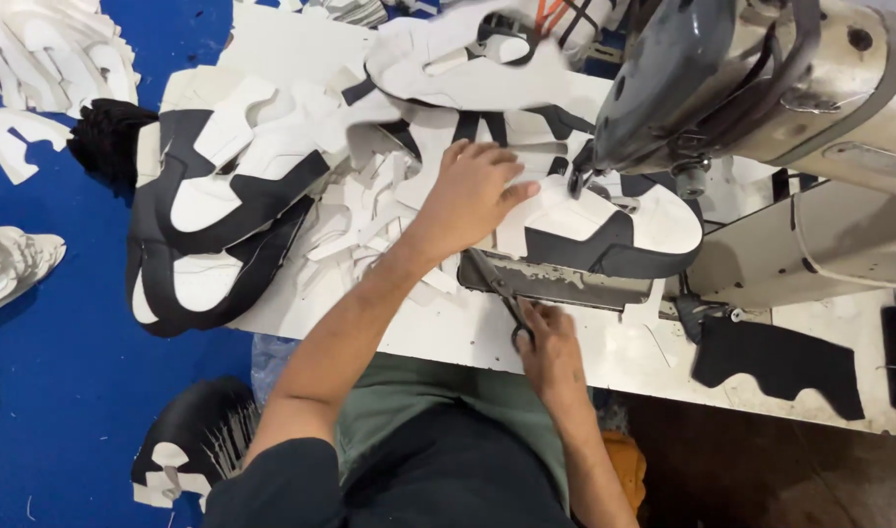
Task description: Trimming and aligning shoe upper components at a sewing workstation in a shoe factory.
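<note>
Head view: the left hand (472,191) lies flat, fingers spread, on a white-and-black shoe upper (604,227) under the sewing machine head (721,83). It presses rather than grips; nothing is closed inside it. The upper's long axis runs from about 9 to 3 o'clock, and its free end reaches away from this hand toward 3 o'clock, past the needle area (580,181).

The right hand (550,347) sits at about 5 o'clock from the left, at the near edge of the white table (448,332). It is curled around the handles of a pair of scissors (502,293) — blades pointing toward 11 o'clock, at the upper's near edge. The left hand is the nearer one, already touching the upper; the scissor tips lie just beside it.

At 9 o'clock — a stack of finished uppers (223,215) on loose white cut pieces (370,220). A black cut piece (775,357) lies at 4 o'clock.
</note>
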